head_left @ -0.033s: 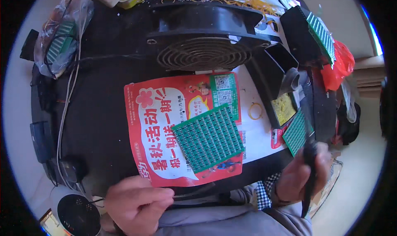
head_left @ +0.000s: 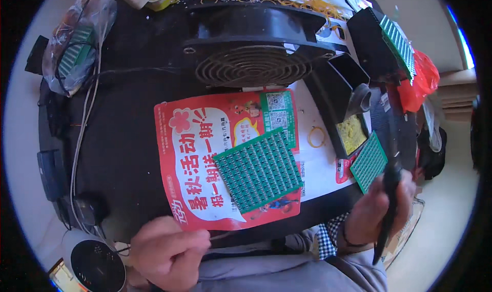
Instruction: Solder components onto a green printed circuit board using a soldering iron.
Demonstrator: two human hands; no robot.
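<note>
My left hand (head_left: 169, 251) is closed in a pinch at the near edge of the table, and a thin grey wire (head_left: 221, 235) sticks out to the right of its fingertips. At the right, my right hand (head_left: 361, 217) grips a soldering iron (head_left: 390, 189) by its black handle, the thin end pointing away from me. A green circuit board panel (head_left: 259, 171) with rows of small parts lies tilted on a red and white printed sheet (head_left: 205, 217), between the hands and touched by neither. Just beyond my right hand rests a smaller green board panel (head_left: 370, 161).
A black fan (head_left: 253, 46) stands behind the sheet. To its right is an iron stand (head_left: 346, 105) with a yellow sponge (head_left: 351, 134). A board stack (head_left: 397, 43) leans on a dark box at the back right. Cables (head_left: 84, 118) and a bagged board (head_left: 77, 51) lie left.
My left hand has shifted slightly left. My right hand and the soldering iron have moved a little to the right. The boards and the sheet stay put.
</note>
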